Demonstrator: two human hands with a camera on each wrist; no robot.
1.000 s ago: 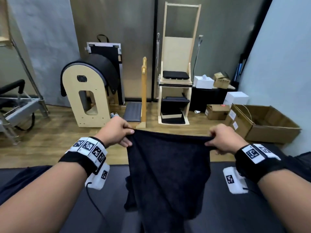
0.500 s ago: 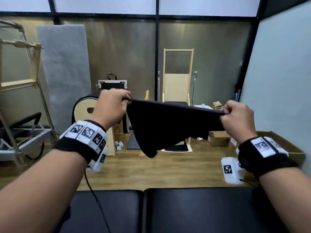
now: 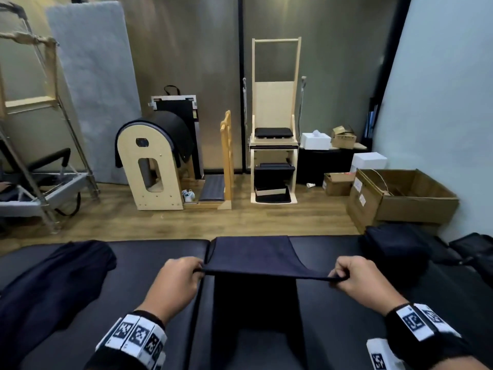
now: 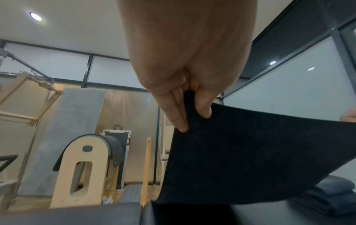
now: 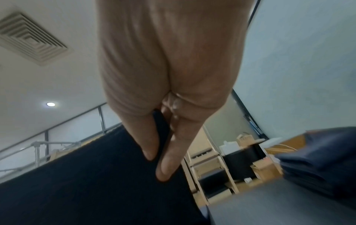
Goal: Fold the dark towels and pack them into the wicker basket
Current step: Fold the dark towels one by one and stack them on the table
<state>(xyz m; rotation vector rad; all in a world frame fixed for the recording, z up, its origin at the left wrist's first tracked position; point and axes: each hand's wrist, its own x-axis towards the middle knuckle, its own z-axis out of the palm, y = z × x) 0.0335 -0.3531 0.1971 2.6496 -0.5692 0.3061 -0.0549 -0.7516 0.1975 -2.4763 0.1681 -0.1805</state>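
Two hands in view, each with a black wristband carrying white marker tags. Left hand (image 3: 174, 283) pinched the near left corner of one dark towel (image 3: 252, 256), thumb and fingers (image 4: 178, 112) clamped on the cloth in the left wrist view. Right hand (image 3: 358, 280) pinched the near right corner the same way, fingers (image 5: 167, 166) closed on the towel edge in the right wrist view. The towel was stretched taut between the two hands just above the black padded table (image 3: 149, 265), its far edge lying on the table near the far rim and a second layer hanging down below the held edge. Hands were well apart, one towel-width between them.

On the table left of the left hand lay one loose dark cloth (image 3: 50, 284), crumpled and unfolded. At the far right of the table sat one pile of dark folded towels (image 3: 394, 249); count inside the pile could not be told. A wicker basket could not be made out in any view.

Past the table, on the wood floor: one arched wooden barrel (image 3: 153, 166) at centre left, one tall wooden chair frame (image 3: 274, 124) at centre, one metal frame rig (image 3: 40, 145) at far left. At the right, one large open cardboard box (image 3: 400, 198), at least two smaller cardboard boxes and two white boxes nearer the wall. One grey panel (image 3: 90, 76) leaned against the far wall.
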